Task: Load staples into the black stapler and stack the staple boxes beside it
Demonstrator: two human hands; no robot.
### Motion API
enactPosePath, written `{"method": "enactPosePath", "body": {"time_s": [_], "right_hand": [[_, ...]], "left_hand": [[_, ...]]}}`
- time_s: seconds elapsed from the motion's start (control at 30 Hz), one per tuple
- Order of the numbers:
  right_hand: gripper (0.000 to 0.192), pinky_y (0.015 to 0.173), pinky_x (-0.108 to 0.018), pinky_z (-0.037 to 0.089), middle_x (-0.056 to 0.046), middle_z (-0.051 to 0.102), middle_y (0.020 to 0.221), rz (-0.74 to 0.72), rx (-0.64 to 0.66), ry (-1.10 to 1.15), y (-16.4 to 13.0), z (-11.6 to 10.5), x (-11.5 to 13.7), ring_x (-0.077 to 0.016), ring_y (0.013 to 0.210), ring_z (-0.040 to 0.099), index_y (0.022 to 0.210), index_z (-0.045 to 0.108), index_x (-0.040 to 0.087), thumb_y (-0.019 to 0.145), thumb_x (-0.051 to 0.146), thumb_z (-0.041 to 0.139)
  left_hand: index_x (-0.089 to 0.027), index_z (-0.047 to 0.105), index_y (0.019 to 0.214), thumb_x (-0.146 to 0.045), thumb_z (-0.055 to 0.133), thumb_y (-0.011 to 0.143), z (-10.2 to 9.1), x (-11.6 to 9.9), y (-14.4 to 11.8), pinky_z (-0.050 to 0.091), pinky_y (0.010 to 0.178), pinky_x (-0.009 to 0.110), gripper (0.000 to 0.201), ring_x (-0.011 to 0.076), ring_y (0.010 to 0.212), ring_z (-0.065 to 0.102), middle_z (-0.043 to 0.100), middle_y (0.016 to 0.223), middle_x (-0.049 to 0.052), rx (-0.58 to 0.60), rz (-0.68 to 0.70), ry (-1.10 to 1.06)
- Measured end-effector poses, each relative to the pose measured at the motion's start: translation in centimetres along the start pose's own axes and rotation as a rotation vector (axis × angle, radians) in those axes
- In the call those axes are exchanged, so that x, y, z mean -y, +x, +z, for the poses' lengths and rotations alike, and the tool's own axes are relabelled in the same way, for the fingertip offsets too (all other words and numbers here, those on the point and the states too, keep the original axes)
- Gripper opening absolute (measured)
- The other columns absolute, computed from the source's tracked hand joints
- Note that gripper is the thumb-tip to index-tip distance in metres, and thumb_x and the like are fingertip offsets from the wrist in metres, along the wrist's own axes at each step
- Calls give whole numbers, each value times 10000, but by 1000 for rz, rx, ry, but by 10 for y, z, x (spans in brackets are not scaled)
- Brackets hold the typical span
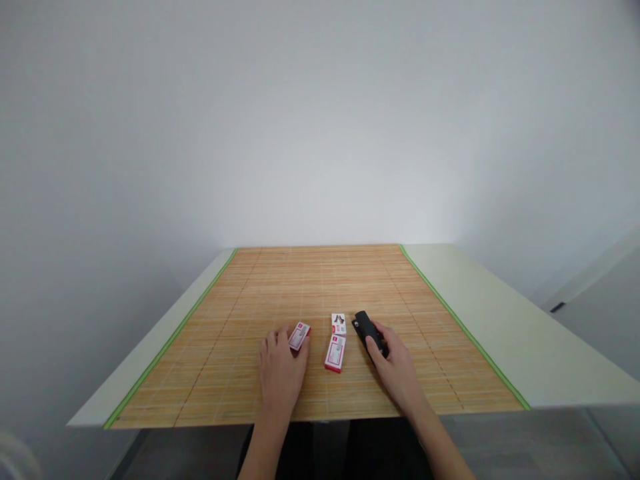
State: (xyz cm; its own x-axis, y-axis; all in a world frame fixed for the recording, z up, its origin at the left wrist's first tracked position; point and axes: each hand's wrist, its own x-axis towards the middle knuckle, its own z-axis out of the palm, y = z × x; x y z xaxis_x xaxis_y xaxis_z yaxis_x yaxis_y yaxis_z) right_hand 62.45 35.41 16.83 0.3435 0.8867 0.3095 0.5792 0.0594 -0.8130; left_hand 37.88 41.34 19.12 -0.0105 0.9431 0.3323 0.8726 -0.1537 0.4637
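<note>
My left hand (283,367) is closed on a small white-and-red box (299,336), thumb on its right side and fingers at its left. The box is tilted a little on the mat. A black stapler (367,329) lies slanted at the right, with my right hand (397,367) wrapped round its near end. Between the hands lie two more small boxes: a white-and-red box (335,353), and just beyond it a white box with a dark picture (339,324). These two are nearly touching, and neither hand is on them.
A bamboo mat (320,280) with green edging covers the middle of the white table (480,293). The table's far edge meets a plain pale wall (320,133). Its near edge lies just above my legs, and my forearms cross it.
</note>
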Motion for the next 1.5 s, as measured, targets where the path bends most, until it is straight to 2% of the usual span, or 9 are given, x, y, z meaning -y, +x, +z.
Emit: {"method": "enactPosePath", "body": {"time_s": [0.1, 0.23, 0.37, 0.53, 0.7, 0.9, 1.13, 1.33, 1.5], "right_hand": [[450, 1028, -462, 516, -107, 673, 1312, -11, -9, 2, 0, 0, 0, -286, 1178, 636, 1355, 616, 232, 988, 474, 522], [448, 1038, -463, 508, -110, 675, 1315, -28, -10, -2, 0, -1, 0, -285, 1183, 635, 1352, 624, 231, 989, 472, 518], [439, 1036, -451, 510, -108, 681, 1312, -25, -22, -2, 0, -1, 0, -280, 1190, 636, 1346, 634, 232, 991, 462, 516], [439, 1014, -452, 517, -115, 693, 1282, -19, -22, -3, 1, -1, -1, -283, 1151, 651, 1321, 647, 226, 985, 479, 525], [427, 1014, -457, 514, -108, 692, 1283, -26, -30, 5, 1, 0, -2, -286, 1158, 647, 1304, 654, 238, 978, 485, 535], [411, 992, -441, 519, -104, 700, 1255, -18, -16, -6, 0, -2, 1, -279, 1134, 652, 1292, 661, 238, 987, 480, 528], [379, 982, -424, 513, -99, 699, 1229, -21, -3, -4, 0, -3, 3, -273, 1120, 646, 1273, 663, 242, 997, 465, 530], [374, 971, -422, 517, -103, 702, 1212, -24, -11, 7, 1, -2, 1, -275, 1101, 652, 1261, 665, 235, 992, 461, 536], [376, 972, -419, 519, -93, 704, 1212, -21, -16, 11, 1, 0, 0, -267, 1097, 654, 1267, 664, 241, 988, 460, 538]], "left_hand": [[-235, 592, 1338, -496, 543, 978, -2, -25, -16, 414, 1081, 474, 447, 314, 1235, 541, 612, 1314, 114, -14, 95, -77], [-295, 624, 1330, -483, 663, 894, 2, -51, -30, 380, 1115, 512, 477, 340, 1276, 526, 636, 1291, 90, 141, 243, -102], [-311, 688, 1256, -364, 589, 941, 2, -42, -18, 395, 1070, 516, 334, 332, 1259, 550, 680, 1254, 72, 153, 157, -80], [-300, 727, 1153, -435, 568, 970, -8, -24, 0, 437, 1013, 437, 277, 279, 1141, 621, 719, 1194, 47, 202, 130, -135], [-286, 707, 1074, -512, 633, 930, -5, -35, -10, 411, 1031, 452, 277, 309, 1243, 572, 707, 1221, 54, 171, 156, -146], [-262, 652, 976, -388, 614, 952, 0, -37, -20, 404, 960, 438, 134, 285, 1098, 612, 718, 1077, 47, 179, 177, -100], [-263, 671, 970, -337, 579, 969, -5, -14, -2, 429, 895, 414, 118, 282, 1091, 584, 658, 1137, 64, 43, 102, 31], [-284, 718, 1000, -372, 605, 971, 2, -38, -8, 401, 1045, 466, 146, 299, 1216, 528, 624, 1209, 66, 20, 244, -62], [-268, 664, 1115, -405, 604, 971, 21, -59, -10, 431, 984, 425, 208, 276, 1121, 583, 652, 1122, 66, 77, 219, -128]]}}
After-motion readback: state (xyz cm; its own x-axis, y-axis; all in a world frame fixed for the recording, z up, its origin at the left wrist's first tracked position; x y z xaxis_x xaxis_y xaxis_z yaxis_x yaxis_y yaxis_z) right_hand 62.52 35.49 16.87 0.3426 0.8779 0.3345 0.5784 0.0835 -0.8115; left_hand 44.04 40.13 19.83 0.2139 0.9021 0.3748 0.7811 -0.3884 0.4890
